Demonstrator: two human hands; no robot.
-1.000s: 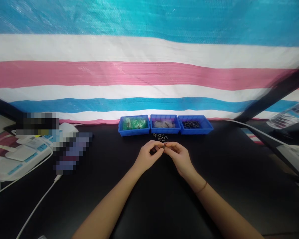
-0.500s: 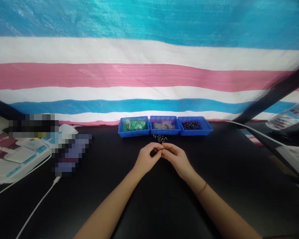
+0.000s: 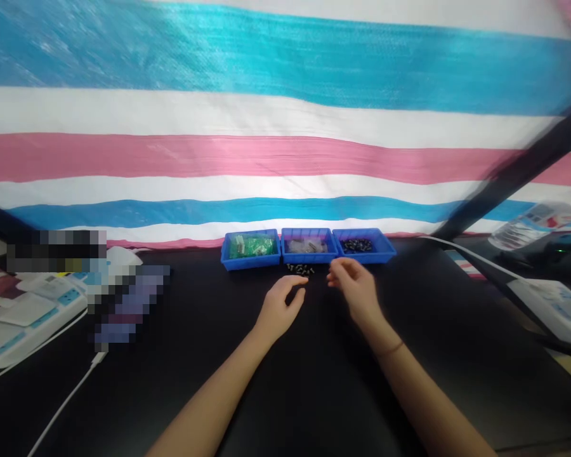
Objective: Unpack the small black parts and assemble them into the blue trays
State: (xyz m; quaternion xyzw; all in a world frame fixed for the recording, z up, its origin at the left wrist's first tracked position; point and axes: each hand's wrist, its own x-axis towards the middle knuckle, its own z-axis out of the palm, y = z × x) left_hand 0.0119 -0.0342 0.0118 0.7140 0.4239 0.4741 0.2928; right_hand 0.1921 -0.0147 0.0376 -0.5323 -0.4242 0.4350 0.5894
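My left hand (image 3: pixel 280 304) hovers over the black table just in front of a small pile of metal pieces (image 3: pixel 301 269). Its thumb and index finger are apart, and I see nothing between them. My right hand (image 3: pixel 354 285) is to the right of the pile, near the front of the right blue bin (image 3: pixel 371 258). Its fingers are curled in toward the thumb and slightly blurred; whatever they may hold is too small to make out. Small dark parts (image 3: pixel 356 245) lie in that bin.
The left blue bin (image 3: pixel 251 262) holds green packets, and the middle blue bin (image 3: pixel 307 258) holds clear packets and small pieces. At left are a white power strip (image 3: pixel 33 317), a pixelated device and a white cable (image 3: pixel 66 406). A striped sheet (image 3: pixel 285 158) hangs behind.
My hands met at the fingertips and now are apart. The right one has moved right and toward the right bin, while the left finger and thumb have parted. The view has shifted slightly.
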